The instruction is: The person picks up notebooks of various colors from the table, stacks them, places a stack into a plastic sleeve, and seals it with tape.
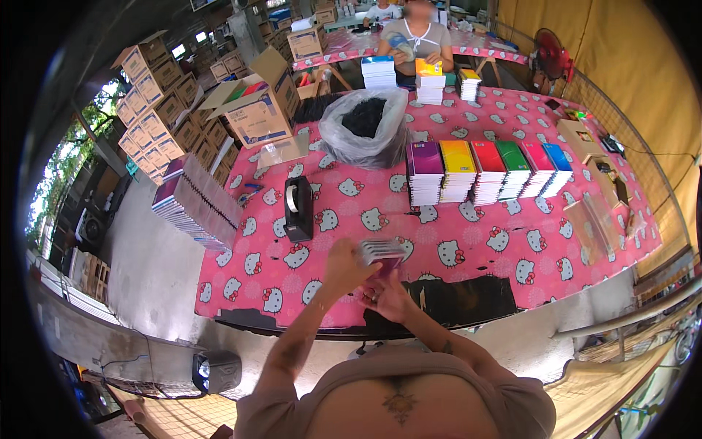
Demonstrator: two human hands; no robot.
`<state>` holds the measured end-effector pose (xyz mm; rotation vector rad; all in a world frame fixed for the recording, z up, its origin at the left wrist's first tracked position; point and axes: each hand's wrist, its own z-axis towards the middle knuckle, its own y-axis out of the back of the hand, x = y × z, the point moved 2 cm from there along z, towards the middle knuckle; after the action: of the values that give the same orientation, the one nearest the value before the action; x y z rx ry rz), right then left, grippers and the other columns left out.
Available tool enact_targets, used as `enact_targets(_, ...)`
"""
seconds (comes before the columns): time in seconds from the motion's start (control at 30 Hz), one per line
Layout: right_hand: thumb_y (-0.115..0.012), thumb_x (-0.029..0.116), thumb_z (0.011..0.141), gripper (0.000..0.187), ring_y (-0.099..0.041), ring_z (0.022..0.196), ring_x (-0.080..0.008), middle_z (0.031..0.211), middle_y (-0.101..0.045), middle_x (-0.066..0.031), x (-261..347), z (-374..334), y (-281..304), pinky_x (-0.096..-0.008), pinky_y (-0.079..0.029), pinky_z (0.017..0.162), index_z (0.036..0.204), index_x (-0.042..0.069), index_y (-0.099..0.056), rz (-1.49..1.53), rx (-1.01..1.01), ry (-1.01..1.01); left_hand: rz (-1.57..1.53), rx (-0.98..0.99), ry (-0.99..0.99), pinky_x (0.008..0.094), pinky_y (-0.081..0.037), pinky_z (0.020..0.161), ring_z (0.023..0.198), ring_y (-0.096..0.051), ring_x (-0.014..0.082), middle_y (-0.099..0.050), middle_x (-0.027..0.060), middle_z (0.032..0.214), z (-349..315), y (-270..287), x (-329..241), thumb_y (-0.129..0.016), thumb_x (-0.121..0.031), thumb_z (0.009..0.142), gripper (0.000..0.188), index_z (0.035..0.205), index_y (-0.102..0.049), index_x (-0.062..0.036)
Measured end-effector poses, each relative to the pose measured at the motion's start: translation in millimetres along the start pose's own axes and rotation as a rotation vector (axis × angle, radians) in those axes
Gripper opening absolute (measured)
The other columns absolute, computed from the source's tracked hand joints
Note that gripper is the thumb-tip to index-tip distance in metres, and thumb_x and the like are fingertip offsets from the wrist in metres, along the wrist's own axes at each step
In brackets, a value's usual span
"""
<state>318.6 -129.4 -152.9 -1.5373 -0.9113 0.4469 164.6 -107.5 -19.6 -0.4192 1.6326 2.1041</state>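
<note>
Near the table's front edge I hold a small bundle of purple-covered notebooks (385, 252), tilted, with their pale page edges facing away from me. A shiny clear film seems to lie over it. My left hand (346, 269) is closed round the left side of the bundle. From the lower right, my right hand (389, 298) grips its near end, its fingers partly hidden. Just beyond my left hand stands a black tape dispenser (297, 212) with a pale roll on it.
Stacks of coloured notebooks (459, 172) stand right of centre. A clear bag (342, 143) holds black material. Purple notebook stacks (194, 201) line the left edge, near cardboard boxes (157, 102). Clear plastic sleeves (596, 227) lie right. Across the table sits a person (418, 40).
</note>
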Motion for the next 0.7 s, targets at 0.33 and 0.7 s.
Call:
enact_targets(0.33, -0.084, 0.027, 0.080, 0.078, -0.059, 0.114, -0.0238, 0.120, -0.062, -0.0109, 93, 13, -55, -0.0381, -0.047, 0.097, 0.140, 0.002, -0.042, -1.559, 0.077, 0.392, -0.821, -0.120, 0.076, 0.0374, -0.044, 0.102, 0.121, -0.057, 0.0240, -0.066, 0.0108, 0.116, -39, -7, 44, -0.068, -0.011, 0.092, 0.045, 0.134, -0.052, -0.0028)
enact_targets(0.7, -0.075, 0.031, 0.083, 0.027, -0.064, 0.099, -0.0306, 0.108, -0.066, -0.0087, 69, -12, -196, -0.0425, -0.044, 0.096, 0.102, 0.011, -0.071, -2.092, 0.012, 1.106, 0.038, -0.414, 0.490, 0.0387, -0.051, 0.074, 0.087, -0.060, 0.0189, -0.065, 0.0080, 0.095, 14, 70, 270, -0.068, -0.022, 0.092, 0.027, 0.107, -0.066, 0.0013)
